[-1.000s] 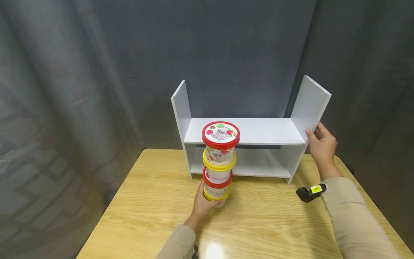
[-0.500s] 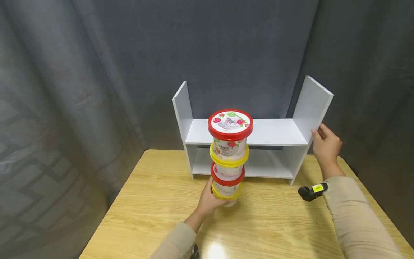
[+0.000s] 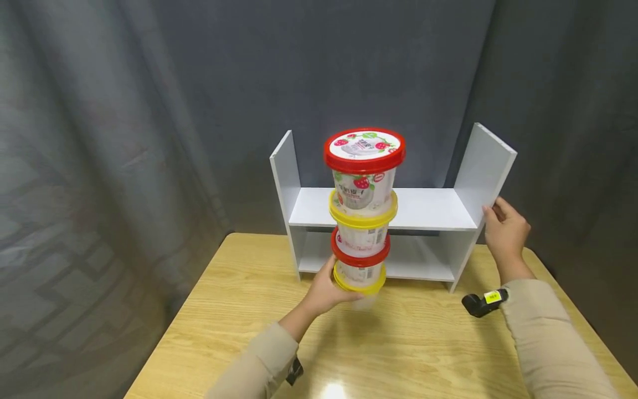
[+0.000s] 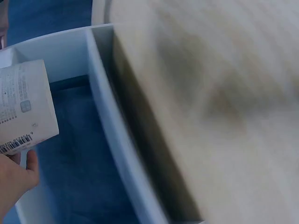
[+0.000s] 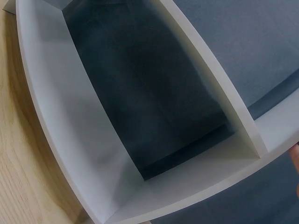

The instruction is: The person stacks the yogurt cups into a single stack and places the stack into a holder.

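A stack of lidded paper tubs, with red and yellow lids alternating and a red one on top, stands upright in front of the white shelf. My left hand grips the lowest tub from its left side, and the stack appears lifted off the table. In the left wrist view one tub shows its barcode, with the left hand just below it. My right hand pinches the front edge of the shelf's right side panel. Only a sliver of right fingers shows in the right wrist view.
The two-level shelf stands at the back of a wooden table. Its side panels rise above the upper board. A dark grey curtain hangs behind. Black wrist cameras are strapped to both wrists.
The stack of tubs has risen and shifted right with my left hand, now covering more of the upper board. My right hand stays on the side panel.
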The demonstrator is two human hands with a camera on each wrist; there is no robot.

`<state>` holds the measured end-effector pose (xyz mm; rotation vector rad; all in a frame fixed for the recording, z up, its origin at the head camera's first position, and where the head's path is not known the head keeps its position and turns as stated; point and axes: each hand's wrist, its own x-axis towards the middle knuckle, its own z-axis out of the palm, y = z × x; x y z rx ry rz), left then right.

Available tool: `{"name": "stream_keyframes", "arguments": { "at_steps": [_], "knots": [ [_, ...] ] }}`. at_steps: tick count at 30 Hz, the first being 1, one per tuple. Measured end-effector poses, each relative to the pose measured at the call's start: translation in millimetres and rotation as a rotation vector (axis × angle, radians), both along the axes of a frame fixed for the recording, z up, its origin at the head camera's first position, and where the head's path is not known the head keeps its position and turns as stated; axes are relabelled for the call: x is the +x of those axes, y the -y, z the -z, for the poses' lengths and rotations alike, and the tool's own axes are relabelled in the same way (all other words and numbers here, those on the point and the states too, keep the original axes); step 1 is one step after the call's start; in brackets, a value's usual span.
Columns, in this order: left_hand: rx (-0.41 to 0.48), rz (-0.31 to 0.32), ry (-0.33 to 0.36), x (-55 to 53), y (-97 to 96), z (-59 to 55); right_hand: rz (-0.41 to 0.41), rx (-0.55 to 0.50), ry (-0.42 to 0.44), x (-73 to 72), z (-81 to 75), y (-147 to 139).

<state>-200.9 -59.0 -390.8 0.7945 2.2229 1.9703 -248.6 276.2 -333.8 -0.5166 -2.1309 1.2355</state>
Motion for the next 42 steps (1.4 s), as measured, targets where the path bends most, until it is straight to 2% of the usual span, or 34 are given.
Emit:
{"name": "stream_keyframes", "arguments": {
  "at_steps": [9,18,23,26,29,35,39,42],
  "knots": [
    [-0.068,0.046,-0.070,-13.8,-2.3,-42.9,-0.015,0.009,0.000,0.9,2.4,-2],
    [-0.091,0.048,-0.066,-28.0,-6.0,-83.4,-0.002,0.051,-0.012,1.4,3.8,-3],
    [-0.072,0.064,-0.076,-38.3,-8.8,-100.7,-0.002,0.049,-0.019,1.6,3.7,-2],
    [-0.060,0.044,-0.068,-44.2,-11.0,-107.8,-0.007,0.045,-0.019,2.4,3.4,-1],
    [-0.052,0.019,-0.060,-54.4,-13.6,-109.1,-0.004,0.037,-0.019,3.1,3.3,-1],
    [-0.057,-0.088,-0.071,-87.2,-19.9,-91.3,0.006,0.029,-0.018,2.2,2.7,-2],
    [-0.087,-0.161,-0.045,-97.2,-24.8,-86.1,0.009,0.037,-0.020,2.0,2.4,-3],
    [-0.101,-0.193,-0.032,-103.2,-28.7,-82.4,0.009,0.040,-0.020,1.9,2.7,-4]
  ]
}}
